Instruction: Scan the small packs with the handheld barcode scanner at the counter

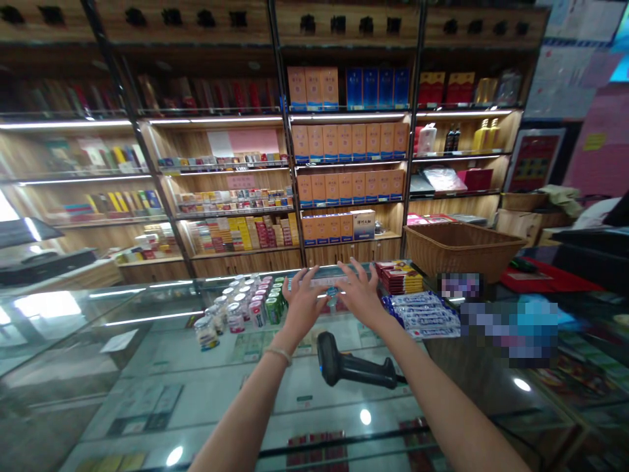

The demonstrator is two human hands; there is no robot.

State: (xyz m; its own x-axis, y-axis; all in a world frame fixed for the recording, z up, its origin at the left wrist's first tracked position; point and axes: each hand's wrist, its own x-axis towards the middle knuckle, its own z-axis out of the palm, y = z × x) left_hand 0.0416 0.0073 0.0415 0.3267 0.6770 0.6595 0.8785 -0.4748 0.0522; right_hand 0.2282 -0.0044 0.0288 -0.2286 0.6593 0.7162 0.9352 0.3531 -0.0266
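Note:
My left hand [305, 301] reaches over the far part of the glass counter [275, 400], fingers spread, close to the green containers [276, 300] on its left. Opposite it, my right hand [358, 295] is also spread, near stacked red and yellow packs [400, 278]. Between the hands are a small bluish item [332, 292] and some pale ones, partly hidden by the fingers. Whether the fingertips touch them I cannot tell. Below the hands, a black handheld barcode scanner [351, 366] lies on the glass, its handle pointing right.
Rows of small capped jars [236, 314] stand left of the hands. Blue-and-white packets [422, 313] lie to the right, before a wicker basket [462, 249]. Shelves with orange boxes [348, 189] line the back wall. A red mat [533, 278] is at the right.

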